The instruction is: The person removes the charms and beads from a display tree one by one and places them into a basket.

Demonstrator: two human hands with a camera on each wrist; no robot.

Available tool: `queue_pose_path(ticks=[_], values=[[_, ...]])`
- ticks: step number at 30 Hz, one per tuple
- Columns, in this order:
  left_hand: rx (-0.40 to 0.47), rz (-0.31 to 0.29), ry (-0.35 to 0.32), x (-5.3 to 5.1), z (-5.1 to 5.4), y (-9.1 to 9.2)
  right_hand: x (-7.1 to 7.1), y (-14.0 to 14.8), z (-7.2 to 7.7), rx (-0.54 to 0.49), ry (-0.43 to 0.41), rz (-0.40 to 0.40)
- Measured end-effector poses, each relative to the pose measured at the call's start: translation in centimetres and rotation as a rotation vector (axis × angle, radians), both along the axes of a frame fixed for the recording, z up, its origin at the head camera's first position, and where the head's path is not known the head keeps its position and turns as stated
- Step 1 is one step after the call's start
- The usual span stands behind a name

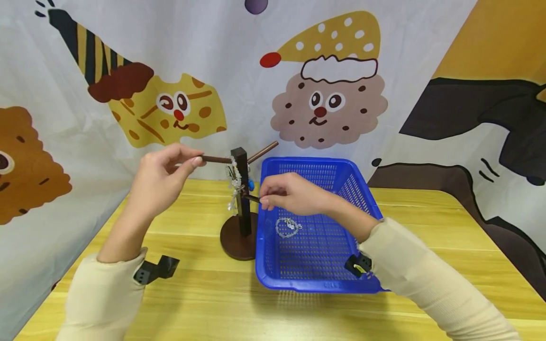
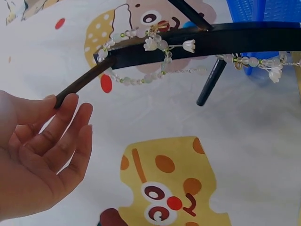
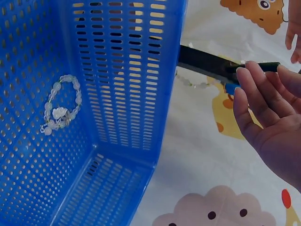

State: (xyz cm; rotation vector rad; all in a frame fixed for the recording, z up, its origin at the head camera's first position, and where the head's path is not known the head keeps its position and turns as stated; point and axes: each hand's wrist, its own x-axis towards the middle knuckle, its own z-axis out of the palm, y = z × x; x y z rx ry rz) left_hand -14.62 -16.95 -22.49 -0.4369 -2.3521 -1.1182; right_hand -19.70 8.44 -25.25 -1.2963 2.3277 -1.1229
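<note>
A dark stand (image 1: pixel 243 203) with side rods rises from a round base. Beaded bracelets (image 1: pixel 236 177) with white flower charms hang on it; one loops round the post near the upper rod in the left wrist view (image 2: pixel 141 80). My left hand (image 1: pixel 159 177) pinches the end of the upper left rod (image 1: pixel 216 159) between thumb and fingertips. My right hand (image 1: pixel 298 193) pinches the end of a lower rod (image 1: pixel 252 198) that points toward the basket. Something small and blue (image 1: pixel 251 185) shows behind the post.
A blue plastic basket (image 1: pixel 320 285) stands right beside the stand, under my right forearm. One beaded bracelet (image 1: pixel 286 228) lies inside it. Another rod (image 1: pixel 263 152) juts out toward the back right. A printed cloth (image 1: pixel 243 94) hangs behind the wooden table (image 1: pixel 192 293).
</note>
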Motion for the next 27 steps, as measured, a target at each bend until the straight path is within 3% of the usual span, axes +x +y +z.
queue_pose_path(ticks=[13,27], values=[[0.038,-0.052,-0.057,-1.7,0.1,-1.4,0.6,-1.6,-0.2,0.001,0.102,0.014],[-0.026,0.005,-0.156,-2.6,0.7,-1.7,0.9,-2.2,-0.2,0.017,0.123,0.009]])
